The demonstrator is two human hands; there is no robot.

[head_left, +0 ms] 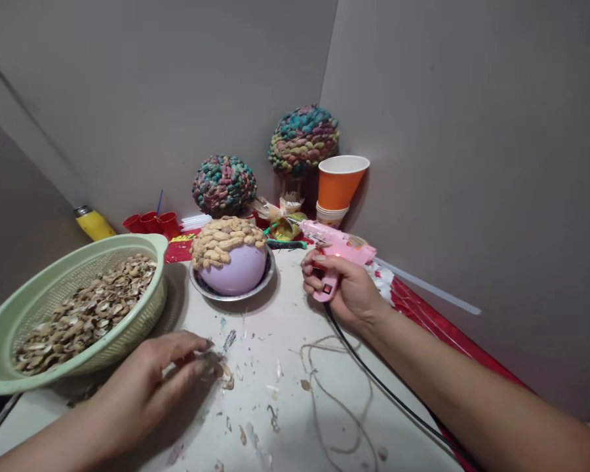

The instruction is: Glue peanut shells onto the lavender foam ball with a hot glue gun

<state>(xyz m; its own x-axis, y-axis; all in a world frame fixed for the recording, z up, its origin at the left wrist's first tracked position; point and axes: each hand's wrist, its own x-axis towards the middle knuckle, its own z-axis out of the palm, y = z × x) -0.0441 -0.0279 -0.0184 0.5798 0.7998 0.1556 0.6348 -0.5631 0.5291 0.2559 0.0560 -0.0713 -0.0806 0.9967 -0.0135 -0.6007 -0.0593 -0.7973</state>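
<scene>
My right hand is wrapped round the handle of a pink glue gun, whose nozzle points up and to the left. A black cord runs down from the handle. My left hand is low over the table beside the green basket, fingers bent; its fingertips are near a piece of shell, and whether they hold anything is hard to see. Between and beyond my hands, a lilac balloon sits in a metal bowl, its top and left side covered with peanut shells.
A green basket of shells stands at the left. Two coloured shell-covered balls, an orange cup, red cups and a yellow bottle stand behind. Twine and shell bits lie on the table.
</scene>
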